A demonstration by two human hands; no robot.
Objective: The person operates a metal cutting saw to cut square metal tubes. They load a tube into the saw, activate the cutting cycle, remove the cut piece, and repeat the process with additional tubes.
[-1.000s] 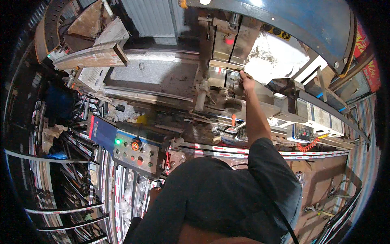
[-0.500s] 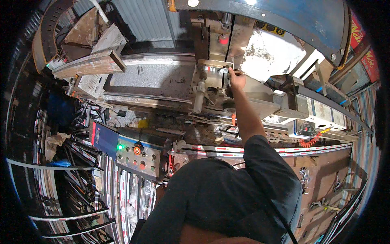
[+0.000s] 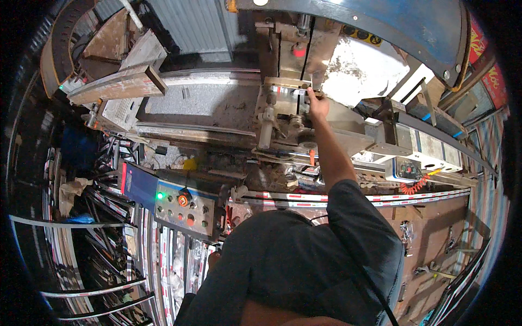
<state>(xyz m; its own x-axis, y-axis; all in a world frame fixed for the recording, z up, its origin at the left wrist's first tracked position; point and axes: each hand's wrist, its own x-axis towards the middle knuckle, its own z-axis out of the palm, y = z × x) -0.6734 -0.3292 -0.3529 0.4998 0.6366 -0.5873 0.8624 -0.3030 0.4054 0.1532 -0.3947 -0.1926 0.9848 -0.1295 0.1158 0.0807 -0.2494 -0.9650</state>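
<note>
My right arm reaches forward to a saw-like machine (image 3: 285,60) with a big blue guard (image 3: 359,16). My right hand (image 3: 318,106) is closed at the right end of a short metal profile (image 3: 285,91) with red and white marks, thumb at its end. That piece lies across the machine bed, beside a clamp cylinder (image 3: 266,127). The curled fingers are partly hidden. At the left side of my body, a small patch of skin, likely my left hand (image 3: 215,258), shows near the control box (image 3: 185,209); its fingers are hidden.
A green lamp (image 3: 160,195) glows on the control box. Racks of striped profiles (image 3: 98,244) fill the left. Long striped profiles (image 3: 380,202) lie across in front of me. A coiled orange hose (image 3: 416,186) hangs at right. A second machine head (image 3: 117,87) stands far left.
My right hand stays at the end of the profile, with hardly any movement. The whole view has shifted very slightly.
</note>
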